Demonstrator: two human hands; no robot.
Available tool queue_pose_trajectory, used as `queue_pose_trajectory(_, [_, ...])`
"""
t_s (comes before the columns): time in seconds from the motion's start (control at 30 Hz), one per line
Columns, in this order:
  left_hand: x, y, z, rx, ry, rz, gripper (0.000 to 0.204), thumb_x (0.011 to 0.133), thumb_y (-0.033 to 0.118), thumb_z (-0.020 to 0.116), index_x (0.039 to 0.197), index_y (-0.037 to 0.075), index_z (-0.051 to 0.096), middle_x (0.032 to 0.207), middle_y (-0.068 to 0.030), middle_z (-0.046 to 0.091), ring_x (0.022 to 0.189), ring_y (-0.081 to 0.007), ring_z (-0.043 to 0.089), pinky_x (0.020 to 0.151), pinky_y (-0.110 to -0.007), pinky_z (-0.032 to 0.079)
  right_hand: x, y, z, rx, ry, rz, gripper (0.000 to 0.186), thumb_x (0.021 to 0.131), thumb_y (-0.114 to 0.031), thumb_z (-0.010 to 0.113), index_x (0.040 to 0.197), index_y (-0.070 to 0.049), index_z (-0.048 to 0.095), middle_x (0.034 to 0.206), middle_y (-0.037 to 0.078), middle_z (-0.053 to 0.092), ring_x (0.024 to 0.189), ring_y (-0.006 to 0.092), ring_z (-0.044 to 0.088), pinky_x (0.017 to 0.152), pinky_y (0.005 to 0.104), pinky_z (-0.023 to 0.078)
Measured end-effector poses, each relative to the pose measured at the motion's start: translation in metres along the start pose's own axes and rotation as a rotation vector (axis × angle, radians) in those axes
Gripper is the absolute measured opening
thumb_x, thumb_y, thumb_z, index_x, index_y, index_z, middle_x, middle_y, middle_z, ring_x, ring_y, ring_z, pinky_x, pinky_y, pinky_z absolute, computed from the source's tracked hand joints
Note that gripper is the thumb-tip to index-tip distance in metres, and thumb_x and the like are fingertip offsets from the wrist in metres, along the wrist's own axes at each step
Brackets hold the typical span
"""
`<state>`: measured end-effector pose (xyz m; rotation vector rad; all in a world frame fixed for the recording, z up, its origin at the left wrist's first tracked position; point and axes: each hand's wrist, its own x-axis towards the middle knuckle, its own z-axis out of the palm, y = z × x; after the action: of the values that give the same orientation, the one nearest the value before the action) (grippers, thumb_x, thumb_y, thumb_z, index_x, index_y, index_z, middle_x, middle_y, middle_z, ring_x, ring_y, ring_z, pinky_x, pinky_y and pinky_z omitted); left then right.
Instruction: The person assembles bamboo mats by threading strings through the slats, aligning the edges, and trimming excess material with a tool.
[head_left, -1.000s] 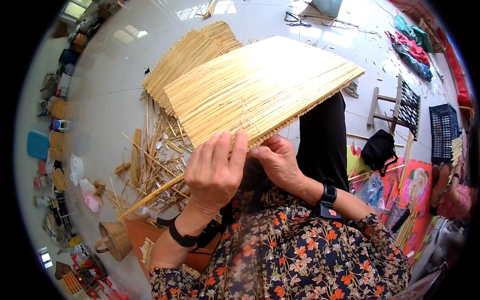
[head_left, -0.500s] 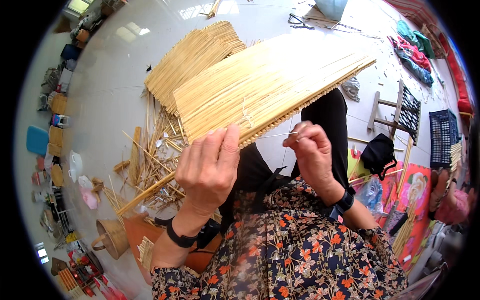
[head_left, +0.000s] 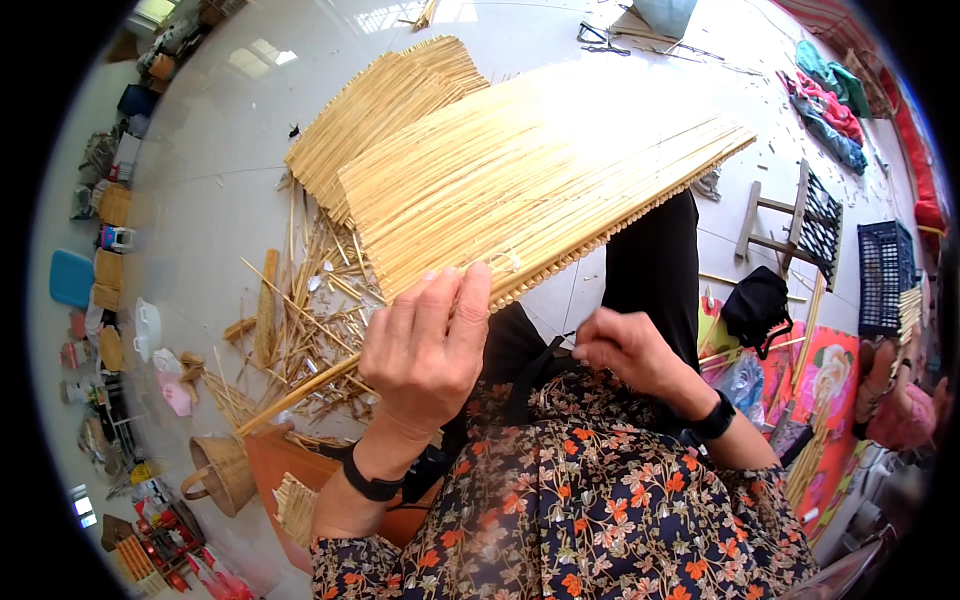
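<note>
A stiff panel of straw stalks (head_left: 470,170) laid side by side slants over my lap, its far part washed out by glare. My left hand (head_left: 430,340) grips its near left corner, fingers on top, the thumb hidden underneath. Beside those fingertips a small loop of white thread (head_left: 512,260) lies on the straw. Closer to my body, apart from the panel, my right hand (head_left: 630,345) is closed with fingers pinched together. What it holds, if anything, is hidden. A bundle of long stalks (head_left: 300,393) sticks out below my left hand.
More straw panels (head_left: 375,115) lie on the floor beyond, with a heap of loose stalks (head_left: 320,300) at left. A wooden bucket (head_left: 222,475) stands at lower left. At right are a folding stool (head_left: 800,220), a dark crate (head_left: 885,275) and another person (head_left: 905,410).
My right hand has drawn back toward my body from the panel's edge. The thread stretched to it no longer shows, and the loose thread on the straw has shrunk to a small loop.
</note>
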<state>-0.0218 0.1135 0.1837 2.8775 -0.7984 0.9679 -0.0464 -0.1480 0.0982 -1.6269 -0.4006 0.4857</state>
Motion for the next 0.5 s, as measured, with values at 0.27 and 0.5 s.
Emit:
queue_pose_trajectory(0.27, [0.009, -0.003, -0.003, -0.068, 0.002, -0.023, 0.021, 0.087, 0.012, 0.072, 0.108, 0.011, 0.077, 0.095, 0.0003, 0.071, 0.083, -0.0151, 0.07, 0.064, -0.029, 0.049, -0.021, 0.01, 0.009, -0.401, -0.003, -0.127, 0.016, 0.091, -0.007, 0.074, 0.094, -0.002, 0.059, 0.085, 0.013, 0.066, 0.079, 0.0331, 0.068, 0.068, 0.0391, 0.054])
queue_pose_trajectory(0.5, [0.012, -0.002, -0.002, -0.14, -0.003, -0.081, 0.046, 0.07, 0.009, 0.081, 0.115, 0.01, 0.075, 0.097, -0.0027, 0.068, 0.083, -0.0224, 0.066, 0.072, -0.037, 0.051, -0.003, 0.027, 0.025, -0.276, -0.074, -0.069, 0.015, 0.096, -0.011, 0.072, 0.097, -0.003, 0.06, 0.084, 0.013, 0.069, 0.077, 0.0317, 0.071, 0.067, 0.0369, 0.056])
